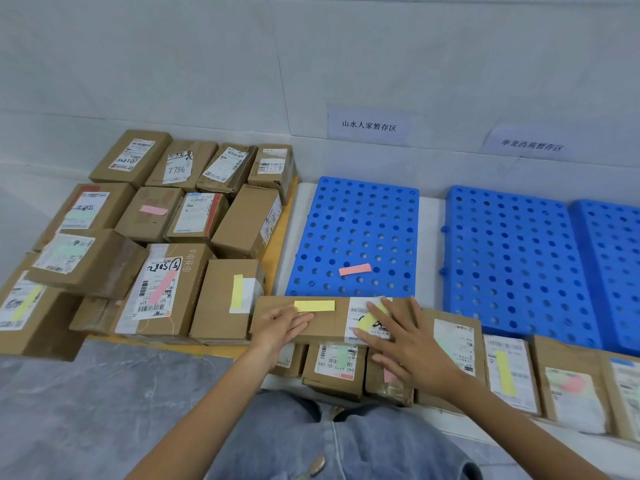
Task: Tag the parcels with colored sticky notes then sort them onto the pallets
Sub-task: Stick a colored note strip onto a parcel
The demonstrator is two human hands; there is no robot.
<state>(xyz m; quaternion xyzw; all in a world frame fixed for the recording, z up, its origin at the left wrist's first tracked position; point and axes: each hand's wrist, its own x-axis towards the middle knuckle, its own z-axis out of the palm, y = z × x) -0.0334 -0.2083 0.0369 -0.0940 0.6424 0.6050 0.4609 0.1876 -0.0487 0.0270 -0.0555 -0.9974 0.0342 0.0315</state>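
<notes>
Three blue pallets [360, 237] are lying by the wall, one carrying a pink note [354, 269]. A long parcel [329, 320] is sitting on smaller parcels in front. The left hand [282, 327] and right hand [408, 344] are resting flat on it with open fingers, near its yellow note [314, 305].

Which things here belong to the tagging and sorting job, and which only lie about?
Job: long parcel under left hand and right hand; its yellow note; blue pallet; pink note.
Lying about: wall sign; white sheet.
</notes>
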